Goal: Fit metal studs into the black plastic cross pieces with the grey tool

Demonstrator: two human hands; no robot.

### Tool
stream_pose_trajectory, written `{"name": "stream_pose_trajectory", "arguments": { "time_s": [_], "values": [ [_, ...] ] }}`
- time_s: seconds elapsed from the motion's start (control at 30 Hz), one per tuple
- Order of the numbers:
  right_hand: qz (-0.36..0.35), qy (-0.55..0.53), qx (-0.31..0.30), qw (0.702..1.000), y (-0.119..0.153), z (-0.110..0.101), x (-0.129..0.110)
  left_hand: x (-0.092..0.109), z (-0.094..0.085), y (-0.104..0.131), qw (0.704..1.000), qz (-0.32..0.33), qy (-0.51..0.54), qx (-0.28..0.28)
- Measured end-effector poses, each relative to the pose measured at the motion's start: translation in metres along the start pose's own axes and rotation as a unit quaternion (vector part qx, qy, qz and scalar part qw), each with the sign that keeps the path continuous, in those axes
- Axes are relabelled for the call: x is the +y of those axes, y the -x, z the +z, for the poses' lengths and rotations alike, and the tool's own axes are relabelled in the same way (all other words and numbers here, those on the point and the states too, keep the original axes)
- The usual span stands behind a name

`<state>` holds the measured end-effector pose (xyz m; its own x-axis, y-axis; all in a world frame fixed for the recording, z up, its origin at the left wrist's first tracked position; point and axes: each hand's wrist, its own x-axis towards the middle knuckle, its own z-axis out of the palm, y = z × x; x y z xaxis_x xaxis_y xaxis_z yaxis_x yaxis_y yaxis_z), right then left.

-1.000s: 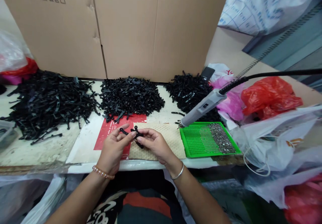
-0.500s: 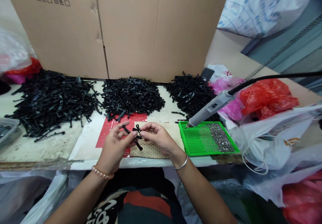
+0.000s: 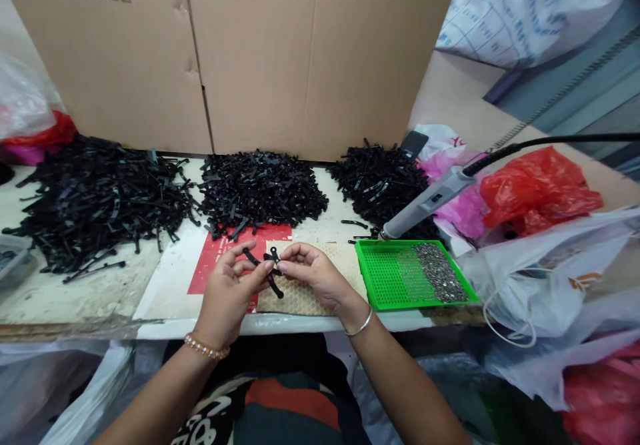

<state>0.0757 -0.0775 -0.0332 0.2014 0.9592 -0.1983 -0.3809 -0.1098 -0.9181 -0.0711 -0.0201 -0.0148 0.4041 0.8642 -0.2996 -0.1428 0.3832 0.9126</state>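
Observation:
My left hand (image 3: 236, 277) pinches slim black strips (image 3: 276, 287) with rounded, holed ends; they cross each other between thumb and fingers. From the other side, my right hand (image 3: 315, 273) closes thumb and forefinger on the same black pieces, close to where they cross. Both hands are just above a honeycomb-patterned pad (image 3: 300, 301) at the table's front. Beyond the fingers lies a pile of like black strips (image 3: 263, 191). Exactly how the held strips join is hidden by my fingertips.
More black strips are heaped at left (image 3: 105, 198) and right (image 3: 383, 185). A green tray (image 3: 370, 298) holds small metal parts, with a grey electric screwdriver (image 3: 425, 201) slanting over its back corner. A big cardboard box (image 3: 260, 58) stands behind. Plastic bags (image 3: 540, 191) crowd the right.
The view has shifted slightly. Both hands keep the same pinch on the black strips. The screwdriver has swung a little to the right and up.

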Motion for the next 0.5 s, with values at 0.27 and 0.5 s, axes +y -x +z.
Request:
{"name": "stream_pose_trajectory", "arguments": {
  "time_s": [0.27,0.5],
  "values": [
    [0.009,-0.013,0.009,1.0,-0.0014,0.0014,0.0047,0.0021,0.0029,-0.0006,0.996,-0.07,0.061,0.008],
    [0.042,-0.052,0.028,0.997,-0.001,0.005,0.0098,-0.0015,0.0009,-0.0054,0.99,-0.091,0.107,0.026]
  ]
}}
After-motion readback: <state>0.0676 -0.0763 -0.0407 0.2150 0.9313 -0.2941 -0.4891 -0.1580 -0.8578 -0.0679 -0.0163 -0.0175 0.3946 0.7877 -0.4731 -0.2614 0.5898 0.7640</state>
